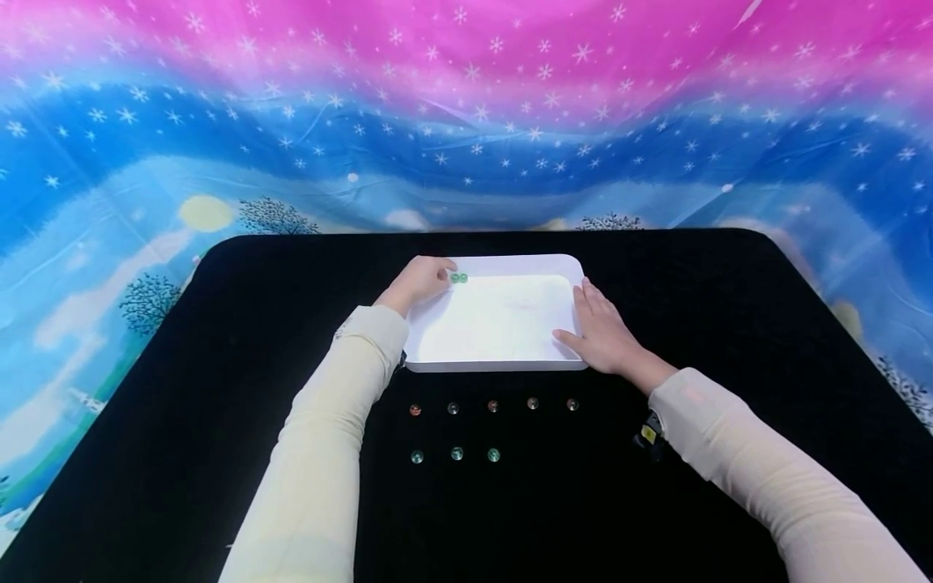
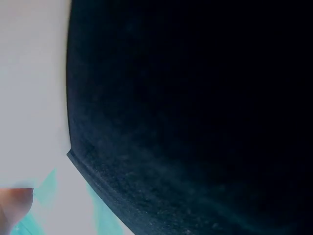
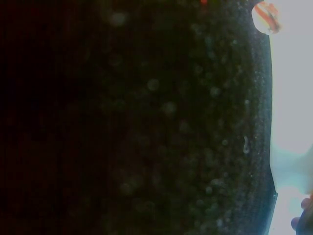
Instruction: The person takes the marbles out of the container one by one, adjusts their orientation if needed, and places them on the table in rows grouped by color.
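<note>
A white tray (image 1: 496,324) stands on the black table. Two green glass marbles (image 1: 459,278) sit side by side in its far left corner. My left hand (image 1: 421,279) reaches over the left wall, fingers bent, thumb and index finger right beside these marbles; whether it pinches anything is hidden. Across the tray, my right hand (image 1: 601,328) rests on the right wall, fingers straight along the rim and thumb over the inside. In the left wrist view only a fingertip (image 2: 15,203) shows at the lower left; the right wrist view catches fingertips (image 3: 303,210) at the lower right.
In front of the tray, a row of several orange and clear marbles (image 1: 492,406) lies on the black tabletop (image 1: 656,518). Nearer is a row of three green marbles (image 1: 457,453). Behind the table hangs a pink and blue cloth (image 1: 466,121) with snowflakes.
</note>
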The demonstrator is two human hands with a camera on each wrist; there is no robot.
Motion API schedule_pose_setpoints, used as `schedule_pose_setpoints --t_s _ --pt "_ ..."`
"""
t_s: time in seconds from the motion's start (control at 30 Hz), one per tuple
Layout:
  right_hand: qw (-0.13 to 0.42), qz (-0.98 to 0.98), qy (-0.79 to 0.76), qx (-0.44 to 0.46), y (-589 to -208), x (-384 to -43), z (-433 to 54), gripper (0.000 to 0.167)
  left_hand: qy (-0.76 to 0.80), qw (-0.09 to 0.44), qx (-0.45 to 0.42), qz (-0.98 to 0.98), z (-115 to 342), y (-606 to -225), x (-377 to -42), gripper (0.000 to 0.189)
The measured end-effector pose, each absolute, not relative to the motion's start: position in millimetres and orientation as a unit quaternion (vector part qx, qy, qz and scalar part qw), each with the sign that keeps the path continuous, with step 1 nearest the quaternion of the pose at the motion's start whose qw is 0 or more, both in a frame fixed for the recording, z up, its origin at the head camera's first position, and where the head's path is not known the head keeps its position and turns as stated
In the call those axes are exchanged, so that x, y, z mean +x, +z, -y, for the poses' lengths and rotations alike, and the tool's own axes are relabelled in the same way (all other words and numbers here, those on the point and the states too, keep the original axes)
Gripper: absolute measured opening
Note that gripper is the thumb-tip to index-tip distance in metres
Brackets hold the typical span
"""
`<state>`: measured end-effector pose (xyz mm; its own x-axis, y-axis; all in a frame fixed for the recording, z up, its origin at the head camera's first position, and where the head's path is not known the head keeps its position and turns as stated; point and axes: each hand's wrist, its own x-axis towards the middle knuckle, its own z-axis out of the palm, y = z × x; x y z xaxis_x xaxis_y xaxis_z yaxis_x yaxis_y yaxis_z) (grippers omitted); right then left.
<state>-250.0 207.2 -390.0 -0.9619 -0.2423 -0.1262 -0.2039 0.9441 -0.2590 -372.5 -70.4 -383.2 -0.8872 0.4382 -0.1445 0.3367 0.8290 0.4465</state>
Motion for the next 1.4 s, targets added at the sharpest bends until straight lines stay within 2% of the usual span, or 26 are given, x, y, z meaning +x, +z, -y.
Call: schedule_pose_setpoints --t_s 0.5,1.2,1.4 --pt "0.062 -0.984 -0.123 -0.118 -391.8 -249.3 -207.2 0.083 0.17 0.113 0.22 -0.954 69.7 -385.5 -371.3 0.035" --pt "0.081 -0.983 -0.124 -0.11 -390.1 -250.1 -207.1 0.084 0.158 0.082 0.237 -0.955 68.5 -388.6 -368.4 0.014" --pt "0.081 -0.983 -0.122 -0.11 -390.1 -250.1 -206.8 0.084 0.154 0.075 0.234 -0.957 68.8 -389.3 -368.4 0.013"
